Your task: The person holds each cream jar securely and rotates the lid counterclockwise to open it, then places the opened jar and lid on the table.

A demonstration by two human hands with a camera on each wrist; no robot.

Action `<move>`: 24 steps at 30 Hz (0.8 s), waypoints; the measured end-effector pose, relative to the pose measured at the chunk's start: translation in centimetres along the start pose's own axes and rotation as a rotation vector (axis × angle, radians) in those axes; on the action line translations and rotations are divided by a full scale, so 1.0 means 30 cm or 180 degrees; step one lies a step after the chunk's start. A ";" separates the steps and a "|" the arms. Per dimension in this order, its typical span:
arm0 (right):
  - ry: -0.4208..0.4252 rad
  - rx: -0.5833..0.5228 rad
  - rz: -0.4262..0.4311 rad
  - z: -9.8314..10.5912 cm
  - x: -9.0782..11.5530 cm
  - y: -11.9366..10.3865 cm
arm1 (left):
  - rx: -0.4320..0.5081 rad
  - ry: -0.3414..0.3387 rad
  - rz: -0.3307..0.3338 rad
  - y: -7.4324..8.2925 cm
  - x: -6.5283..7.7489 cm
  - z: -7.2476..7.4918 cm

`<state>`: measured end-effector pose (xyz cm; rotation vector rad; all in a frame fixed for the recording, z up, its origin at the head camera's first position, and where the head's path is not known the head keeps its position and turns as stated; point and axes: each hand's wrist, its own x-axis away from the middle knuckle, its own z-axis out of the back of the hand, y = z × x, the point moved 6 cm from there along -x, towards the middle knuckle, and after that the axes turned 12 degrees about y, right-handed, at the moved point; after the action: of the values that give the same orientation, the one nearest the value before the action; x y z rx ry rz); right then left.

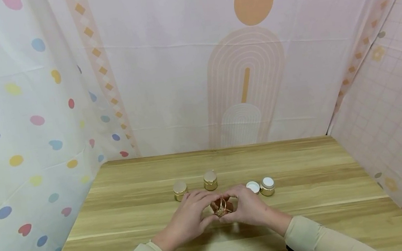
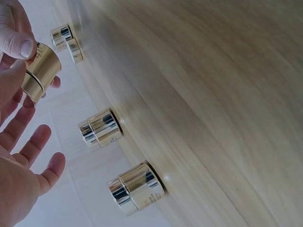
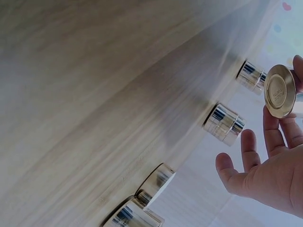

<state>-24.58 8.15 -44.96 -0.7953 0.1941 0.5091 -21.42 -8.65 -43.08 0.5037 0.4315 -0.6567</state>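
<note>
Currently, the shiny gold cylindrical jar [image 2: 46, 65] sits pinched between the left hand [image 1: 188, 216] and right hand [image 1: 249, 208], tilted off upright, its long axis running crosswise from one to the other.

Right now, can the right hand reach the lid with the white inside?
Probably, once it's free: the right hand grips a gold jar, but the lid lies close beside that hand, nothing seen between them.
</note>
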 end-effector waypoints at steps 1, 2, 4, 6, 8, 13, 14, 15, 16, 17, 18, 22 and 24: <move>-0.0004 -0.0008 -0.0015 0.000 0.001 -0.001 | 0.0005 0.0004 -0.0004 0.000 0.000 0.000; -0.0006 -0.0016 -0.0032 0.000 0.002 0.000 | 0.0006 0.0015 -0.0006 0.000 -0.001 0.000; -0.0016 -0.0024 -0.0057 -0.003 0.003 0.001 | 0.0020 0.0038 -0.0001 0.001 -0.002 0.002; -0.0004 -0.0026 -0.0060 -0.004 0.003 0.001 | 0.0026 0.0047 0.0033 -0.001 -0.002 0.001; 0.0009 -0.0023 -0.0032 -0.005 0.004 -0.001 | 0.0040 0.0034 0.0106 -0.004 -0.002 -0.001; 0.0014 -0.0036 0.0044 -0.007 0.006 -0.009 | 0.0118 -0.0062 0.0342 -0.014 0.002 -0.008; 0.0009 -0.0045 0.0042 -0.007 0.006 -0.010 | 0.0128 -0.0072 0.0362 -0.016 0.004 -0.010; 0.0005 -0.0053 0.0052 -0.008 0.006 -0.010 | 0.0137 -0.0089 0.0394 -0.018 0.005 -0.011; 0.0005 -0.0060 0.0054 -0.008 0.007 -0.011 | 0.0142 -0.0093 0.0406 -0.019 0.007 -0.011; 0.0009 -0.0058 0.0056 -0.008 0.007 -0.011 | 0.0139 -0.0101 0.0409 -0.021 0.008 -0.011; 0.0008 -0.0061 0.0051 -0.008 0.007 -0.010 | 0.0140 -0.0104 0.0398 -0.022 0.010 -0.011; 0.0019 -0.0054 0.0023 -0.007 0.008 -0.006 | 0.0127 -0.0135 0.0338 -0.024 0.014 -0.010; 0.0008 -0.0055 0.0003 -0.007 0.008 -0.005 | 0.0123 -0.0148 0.0307 -0.023 0.016 -0.009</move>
<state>-24.28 8.00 -45.10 -0.8128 0.1927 0.5113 -21.60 -9.19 -43.74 0.5415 0.3492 -0.5836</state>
